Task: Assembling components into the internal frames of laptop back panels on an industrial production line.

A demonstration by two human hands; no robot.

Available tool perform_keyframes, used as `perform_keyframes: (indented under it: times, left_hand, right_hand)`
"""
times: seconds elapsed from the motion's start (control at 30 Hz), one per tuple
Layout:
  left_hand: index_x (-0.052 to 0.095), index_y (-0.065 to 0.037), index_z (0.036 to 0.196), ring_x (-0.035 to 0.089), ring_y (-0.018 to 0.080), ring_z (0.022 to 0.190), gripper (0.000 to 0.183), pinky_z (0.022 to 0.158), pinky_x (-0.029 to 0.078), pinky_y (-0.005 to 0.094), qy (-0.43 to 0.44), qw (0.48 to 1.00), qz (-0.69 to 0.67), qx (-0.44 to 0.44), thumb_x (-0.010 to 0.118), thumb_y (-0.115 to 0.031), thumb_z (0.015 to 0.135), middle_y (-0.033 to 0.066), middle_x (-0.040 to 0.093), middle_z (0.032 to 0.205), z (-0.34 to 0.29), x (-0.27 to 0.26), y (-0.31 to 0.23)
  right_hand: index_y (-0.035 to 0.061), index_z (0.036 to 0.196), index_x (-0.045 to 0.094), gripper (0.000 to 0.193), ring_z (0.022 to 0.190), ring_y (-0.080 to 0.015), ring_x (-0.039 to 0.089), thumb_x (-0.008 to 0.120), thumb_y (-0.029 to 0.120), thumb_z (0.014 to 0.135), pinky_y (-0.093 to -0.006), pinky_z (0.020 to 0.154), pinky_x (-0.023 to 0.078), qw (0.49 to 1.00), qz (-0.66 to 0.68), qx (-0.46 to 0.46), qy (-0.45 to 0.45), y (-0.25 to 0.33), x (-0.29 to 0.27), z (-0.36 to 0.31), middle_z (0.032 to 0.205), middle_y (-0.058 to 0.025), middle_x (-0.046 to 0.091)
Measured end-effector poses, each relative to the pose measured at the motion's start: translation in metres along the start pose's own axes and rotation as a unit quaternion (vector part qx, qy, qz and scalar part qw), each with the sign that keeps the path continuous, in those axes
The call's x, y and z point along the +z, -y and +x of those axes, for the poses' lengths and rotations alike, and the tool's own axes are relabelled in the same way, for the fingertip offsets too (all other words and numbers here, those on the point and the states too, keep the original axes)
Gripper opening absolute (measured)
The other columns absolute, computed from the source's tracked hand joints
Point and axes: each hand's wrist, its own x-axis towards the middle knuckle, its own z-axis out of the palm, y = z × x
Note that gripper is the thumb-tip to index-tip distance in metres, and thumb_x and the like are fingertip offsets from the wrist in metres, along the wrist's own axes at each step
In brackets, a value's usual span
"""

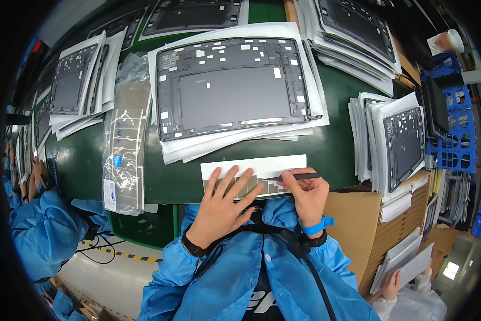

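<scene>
My left hand [223, 203] lies with fingers spread on a white backing sheet [288, 161] at the table's near edge. Grey-brown adhesive pieces [244, 186] show on the sheet between and beside my fingers. In my right hand [309, 195] is a pair of dark tweezers [299, 176], held like a pen, with its tip over the pieces. Whether the tip grips a piece is too small to tell. Beyond the sheet, a dark grey tablet housing [235, 91] with many small white stickers rests on a stack of white foam sheets [184, 151].
A clear plastic bag [123, 155] of similar adhesive sheets lies to the left. Stacks of housings between foam sheets stand at the left [74, 80], far right [358, 32] and right [398, 139]. A cardboard box [350, 219] is beside my right arm; other people work at both sides.
</scene>
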Motion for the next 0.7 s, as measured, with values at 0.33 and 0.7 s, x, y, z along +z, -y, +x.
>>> perform_keyframes:
  times: [0.33, 0.7]
  left_hand:
    - [0.056, -0.029, 0.138, 0.04, 0.0322, 0.137, 0.058, 0.117, 0.025, 0.0552, -0.007, 1.0, -0.006, -0.002, 0.072, -0.03, 0.082, 0.0066, 0.043, 0.15, -0.001, -0.003, -0.002]
    - [0.053, -0.024, 0.14, 0.037, 0.0331, 0.14, 0.058, 0.117, 0.03, 0.0501, 0.026, 0.999, -0.024, 0.001, 0.071, -0.029, 0.085, 0.0127, 0.042, 0.149, 0.002, -0.032, -0.001]
  right_hand:
    - [-0.0069, 0.097, 0.067, 0.014, 0.081, -0.0167, 0.071, 0.074, 0.001, 0.087, -0.0256, 0.074, 0.057, 1.0, -0.003, 0.0, 0.021, -0.002, -0.004, -0.001, 0.089, -0.0122, 0.072]
    - [-0.007, 0.093, 0.064, 0.01, 0.071, -0.0194, 0.07, 0.07, -0.001, 0.088, -0.0313, 0.071, 0.06, 0.994, 0.046, -0.097, -0.037, 0.07, -0.02, 0.022, 0.083, -0.0136, 0.07]
